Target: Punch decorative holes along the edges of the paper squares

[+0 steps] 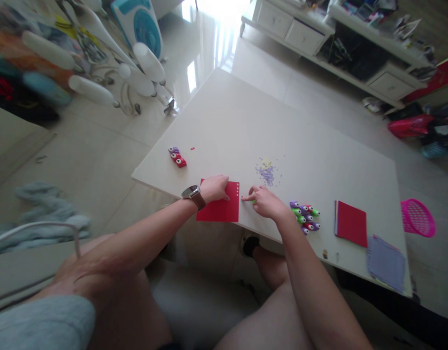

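Observation:
A red sheet point(218, 210) lies at the table's near edge, with a column of small punched shapes along its right side. My left hand point(215, 188), below a wristwatch, rests on the sheet with its fingers spread. Just right of the sheet, my right hand point(265, 200) has a finger pointing left at a tiny red piece point(242, 198). Something green shows under its curled fingers, mostly hidden. Beside my right wrist stands a group of purple, green and red punches with eyes point(307, 217). Three more punches point(177, 158), purple and red, sit at the left.
Purple and yellow paper bits point(267, 172) lie beyond my right hand. A red stack of sheets point(351, 223) and purple sheets point(386, 262) are on the right of the table point(224, 116). A pink basket point(418, 218) stands past the right edge.

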A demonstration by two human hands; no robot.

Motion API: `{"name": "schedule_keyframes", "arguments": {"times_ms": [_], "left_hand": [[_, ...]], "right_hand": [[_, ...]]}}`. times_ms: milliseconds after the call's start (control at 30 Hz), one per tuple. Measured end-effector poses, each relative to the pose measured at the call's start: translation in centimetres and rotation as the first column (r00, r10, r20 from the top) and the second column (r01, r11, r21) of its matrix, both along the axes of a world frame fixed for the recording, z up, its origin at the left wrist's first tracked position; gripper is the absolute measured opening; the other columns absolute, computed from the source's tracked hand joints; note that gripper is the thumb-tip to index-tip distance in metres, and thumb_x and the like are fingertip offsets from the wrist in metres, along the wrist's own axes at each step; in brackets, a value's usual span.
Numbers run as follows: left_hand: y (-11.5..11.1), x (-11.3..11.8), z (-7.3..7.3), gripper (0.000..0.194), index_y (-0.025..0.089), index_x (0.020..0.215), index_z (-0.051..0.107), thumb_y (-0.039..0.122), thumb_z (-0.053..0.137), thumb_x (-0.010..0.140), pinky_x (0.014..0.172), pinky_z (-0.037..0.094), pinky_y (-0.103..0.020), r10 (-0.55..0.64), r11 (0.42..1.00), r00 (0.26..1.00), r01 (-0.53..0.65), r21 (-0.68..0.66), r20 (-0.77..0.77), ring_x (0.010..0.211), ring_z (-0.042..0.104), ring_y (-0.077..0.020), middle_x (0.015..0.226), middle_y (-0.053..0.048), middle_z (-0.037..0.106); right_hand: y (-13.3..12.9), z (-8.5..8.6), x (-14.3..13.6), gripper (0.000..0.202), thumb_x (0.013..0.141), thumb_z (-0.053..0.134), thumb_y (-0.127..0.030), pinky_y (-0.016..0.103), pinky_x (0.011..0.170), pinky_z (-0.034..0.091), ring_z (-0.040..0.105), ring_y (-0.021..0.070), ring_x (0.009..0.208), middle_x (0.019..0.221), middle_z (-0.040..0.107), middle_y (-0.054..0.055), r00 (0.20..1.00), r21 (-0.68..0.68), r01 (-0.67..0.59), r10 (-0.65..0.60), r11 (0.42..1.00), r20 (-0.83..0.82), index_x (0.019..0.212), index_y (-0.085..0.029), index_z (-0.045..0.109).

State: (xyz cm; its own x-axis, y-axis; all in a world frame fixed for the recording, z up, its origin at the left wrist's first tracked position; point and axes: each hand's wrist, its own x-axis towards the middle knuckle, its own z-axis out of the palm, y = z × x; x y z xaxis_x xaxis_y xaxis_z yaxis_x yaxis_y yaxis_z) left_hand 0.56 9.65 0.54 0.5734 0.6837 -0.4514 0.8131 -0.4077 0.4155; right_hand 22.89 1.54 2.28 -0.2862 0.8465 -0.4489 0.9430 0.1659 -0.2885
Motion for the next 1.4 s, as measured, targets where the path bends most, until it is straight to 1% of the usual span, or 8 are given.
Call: {"name": "schedule_keyframes", "arguments": {"times_ms": [200, 367, 667, 900, 1033, 1133, 1267, 1400], "left_hand": [[0.2, 0.0, -0.1, 0.040, 0.019, 0.109, 0.064, 0.043, 0.079, 0.082, 0.089, 0.054, -0.037, -0.009, 1.000, 1.000, 0.009, -0.003, -0.002, 0.106, 0.069, -0.0295, 0.118, -0.013, 0.072], [0.2, 0.0, 0.1, 0.038, 0.019, 0.109, 0.064, 0.043, 0.079, 0.082, 0.090, 0.053, -0.036, -0.005, 1.000, 1.000, 0.005, -0.019, -0.006, 0.107, 0.069, -0.0292, 0.119, -0.012, 0.072], [0.1, 0.0, 0.4, 0.038, 0.018, 0.108, 0.064, 0.042, 0.079, 0.083, 0.088, 0.053, -0.037, -0.001, 1.000, 1.000, 0.001, -0.011, -0.008, 0.107, 0.069, -0.0299, 0.118, -0.013, 0.073], [0.2, 0.0, 0.2, 0.038, 0.019, 0.107, 0.064, 0.042, 0.080, 0.082, 0.088, 0.053, -0.037, 0.000, 1.000, 1.000, 0.000, -0.027, 0.002, 0.106, 0.069, -0.0296, 0.118, -0.013, 0.072], [0.2, 0.0, 0.1, 0.038, 0.019, 0.107, 0.063, 0.043, 0.080, 0.083, 0.088, 0.053, -0.037, -0.002, 1.000, 1.000, 0.003, -0.025, 0.001, 0.105, 0.068, -0.0294, 0.118, -0.012, 0.072], [0.2, 0.0, 0.0, 0.038, 0.019, 0.107, 0.063, 0.043, 0.079, 0.083, 0.087, 0.053, -0.038, -0.004, 1.000, 1.000, 0.004, -0.020, 0.003, 0.105, 0.068, -0.0293, 0.118, -0.012, 0.072], [0.2, 0.0, 0.0, 0.038, 0.019, 0.108, 0.064, 0.044, 0.079, 0.083, 0.088, 0.053, -0.038, -0.009, 1.000, 1.000, 0.009, -0.017, -0.005, 0.106, 0.068, -0.0295, 0.118, -0.013, 0.072], [0.2, 0.0, 0.0, 0.037, 0.020, 0.107, 0.063, 0.043, 0.079, 0.083, 0.087, 0.053, -0.037, -0.013, 1.000, 1.000, 0.013, -0.013, -0.002, 0.105, 0.068, -0.0289, 0.118, -0.012, 0.072]], "right_hand": [[0.4, 0.9, 0.1, 0.058, 0.094, 0.056, -0.010, 0.039, 0.111, 0.044, 0.057, 0.0308, 0.121, 0.132, 0.067, 0.011, 0.991, -0.028, 0.075, -0.072, 0.997, 0.110, 0.145, -0.030, 0.072], [0.8, 1.6, 0.6, 0.052, 0.100, 0.055, -0.030, 0.043, 0.109, 0.047, 0.054, 0.0353, 0.125, 0.137, 0.061, 0.017, 0.975, -0.034, 0.120, -0.111, 0.992, 0.190, 0.150, -0.018, 0.066], [0.4, 1.0, -0.4, 0.062, 0.098, 0.057, -0.021, 0.044, 0.115, 0.042, 0.052, 0.0322, 0.125, 0.140, 0.059, 0.010, 0.997, -0.086, 0.034, -0.027, 0.996, 0.074, 0.158, -0.036, 0.059], [1.1, 1.0, 1.3, 0.064, 0.105, 0.051, -0.046, 0.050, 0.114, 0.043, 0.050, 0.0412, 0.133, 0.149, 0.055, 0.020, 0.950, -0.065, 0.216, -0.195, 0.974, 0.243, 0.162, -0.017, 0.051], [1.4, 1.0, 2.5, 0.069, 0.107, 0.043, -0.058, 0.050, 0.114, 0.043, 0.050, 0.0421, 0.139, 0.153, 0.053, 0.026, 0.907, -0.016, 0.340, -0.323, 0.940, 0.270, 0.155, -0.009, 0.054], [1.8, 1.4, 3.3, 0.054, 0.107, 0.047, -0.048, 0.043, 0.111, 0.045, 0.057, 0.0362, 0.136, 0.147, 0.062, 0.024, 0.900, 0.012, 0.365, -0.356, 0.931, 0.252, 0.142, -0.010, 0.065], [2.1, 2.1, 4.3, 0.036, 0.104, 0.048, -0.028, 0.035, 0.098, 0.050, 0.071, 0.0301, 0.117, 0.125, 0.077, 0.020, 0.871, -0.025, 0.441, -0.422, 0.897, 0.251, 0.119, -0.015, 0.077], [1.8, 2.4, 4.2, 0.034, 0.098, 0.061, -0.023, 0.030, 0.096, 0.050, 0.073, 0.0256, 0.114, 0.124, 0.079, 0.015, 0.895, -0.067, 0.433, -0.421, 0.899, 0.148, 0.128, -0.015, 0.074]]}}
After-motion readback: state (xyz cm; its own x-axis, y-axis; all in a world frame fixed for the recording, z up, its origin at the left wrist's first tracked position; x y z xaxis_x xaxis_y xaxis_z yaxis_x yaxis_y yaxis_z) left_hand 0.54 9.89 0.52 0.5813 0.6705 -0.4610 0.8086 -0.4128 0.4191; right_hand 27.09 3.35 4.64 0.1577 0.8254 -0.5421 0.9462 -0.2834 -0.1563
